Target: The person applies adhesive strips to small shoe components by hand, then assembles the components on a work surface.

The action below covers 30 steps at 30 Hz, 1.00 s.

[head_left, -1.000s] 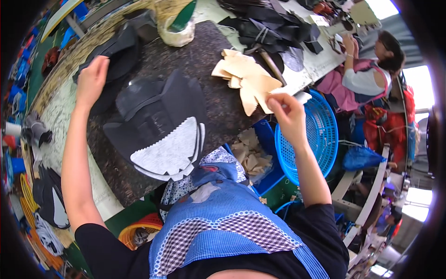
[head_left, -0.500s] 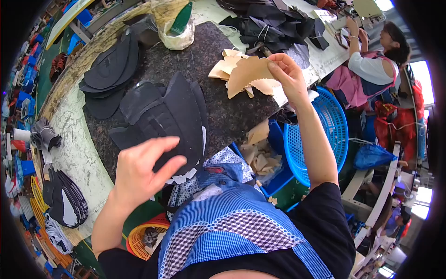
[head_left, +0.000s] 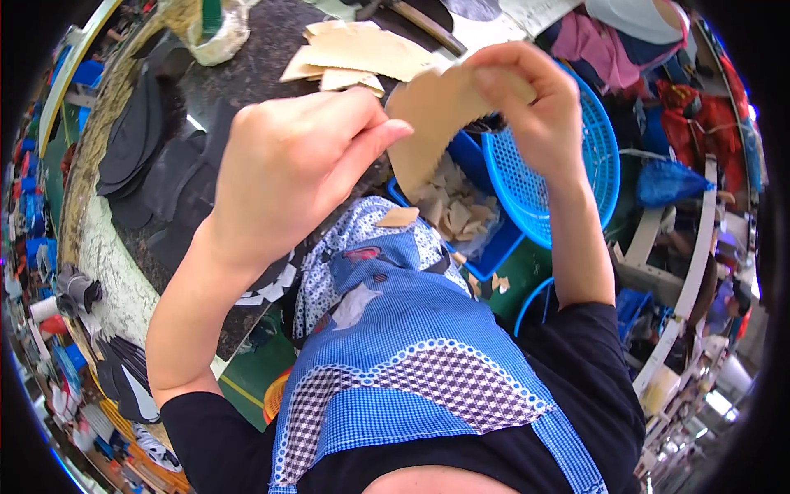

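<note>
My right hand (head_left: 535, 107) pinches a tan sheet piece with notched edges (head_left: 436, 111) between thumb and fingers and holds it up over the table's near edge. Close to that piece's left edge is my left hand (head_left: 300, 160), its fingers curled and thumb pressed in; whatever is between them, if anything, is hidden. More tan pieces (head_left: 358, 49) lie stacked on the dark tabletop behind. A small tan scrap (head_left: 399, 216) is over my patterned apron. Black cut pieces (head_left: 177, 177) lie left of my left hand, which partly covers them.
A blue bin (head_left: 502, 255) with tan scraps stands below the table edge, beside a blue plastic basket (head_left: 605, 165). A hammer-like tool with a wooden handle (head_left: 428, 27) lies at the back. A crusted white pot (head_left: 222, 41) stands at the far left.
My left hand has come right and up to the tan piece, its fingers closing. The right hand brought the piece nearer. My view has shifted, and a small scrap now shows over the apron.
</note>
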Each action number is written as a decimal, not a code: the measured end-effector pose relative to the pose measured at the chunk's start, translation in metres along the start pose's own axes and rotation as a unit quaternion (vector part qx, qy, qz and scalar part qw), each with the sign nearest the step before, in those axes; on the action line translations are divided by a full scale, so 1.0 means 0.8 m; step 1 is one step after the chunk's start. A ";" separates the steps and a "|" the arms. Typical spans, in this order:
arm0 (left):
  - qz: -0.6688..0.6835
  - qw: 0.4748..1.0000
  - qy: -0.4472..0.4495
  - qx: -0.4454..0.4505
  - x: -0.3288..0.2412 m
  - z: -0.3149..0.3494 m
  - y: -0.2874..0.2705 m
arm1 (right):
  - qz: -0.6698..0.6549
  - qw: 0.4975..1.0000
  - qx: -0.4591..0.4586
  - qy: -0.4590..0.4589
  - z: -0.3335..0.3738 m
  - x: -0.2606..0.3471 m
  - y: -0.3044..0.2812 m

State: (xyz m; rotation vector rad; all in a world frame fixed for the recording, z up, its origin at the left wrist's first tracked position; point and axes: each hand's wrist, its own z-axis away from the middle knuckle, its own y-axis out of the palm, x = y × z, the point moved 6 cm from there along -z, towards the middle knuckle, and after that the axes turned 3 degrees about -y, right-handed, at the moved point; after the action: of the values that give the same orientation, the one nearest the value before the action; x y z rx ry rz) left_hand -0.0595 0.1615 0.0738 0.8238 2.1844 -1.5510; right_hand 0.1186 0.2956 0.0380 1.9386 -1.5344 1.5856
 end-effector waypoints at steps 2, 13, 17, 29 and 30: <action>0.017 0.999 0.022 0.019 -0.022 0.008 0.006 | -0.073 0.987 -0.130 0.063 0.010 -0.051 -0.041; -0.079 0.994 0.037 -0.069 -0.083 -0.001 0.011 | -0.383 0.917 0.086 0.070 0.028 0.045 0.029; -0.036 0.995 0.013 -0.096 -0.064 0.013 -0.019 | -0.219 0.965 0.141 0.027 0.035 0.067 0.041; 0.373 0.886 -0.270 0.056 -0.010 0.064 0.007 | -0.351 0.895 0.194 0.198 0.038 0.079 0.061; 0.406 0.862 -0.289 0.087 -0.007 0.068 0.008 | -0.346 0.879 0.265 0.195 0.038 0.087 0.062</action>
State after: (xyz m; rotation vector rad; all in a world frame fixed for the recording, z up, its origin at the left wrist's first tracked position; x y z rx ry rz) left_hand -0.0541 0.1109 0.0532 0.9864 1.0555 -1.3012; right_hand 0.0891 0.2131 0.0610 1.8944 -0.1883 1.9603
